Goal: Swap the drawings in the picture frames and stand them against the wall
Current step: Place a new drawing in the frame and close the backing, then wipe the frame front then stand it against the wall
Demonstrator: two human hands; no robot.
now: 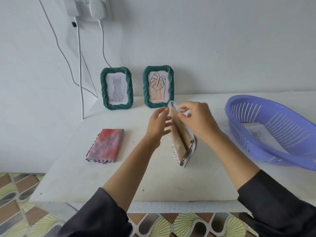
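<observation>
While right hand (196, 121) fingers pinch the white frame (178, 139), left hand (158, 125) fingers spread beside it.

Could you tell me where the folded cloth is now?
In the head view, the folded cloth lies on the table, left of the left hand, in front of the cat frame.
</observation>
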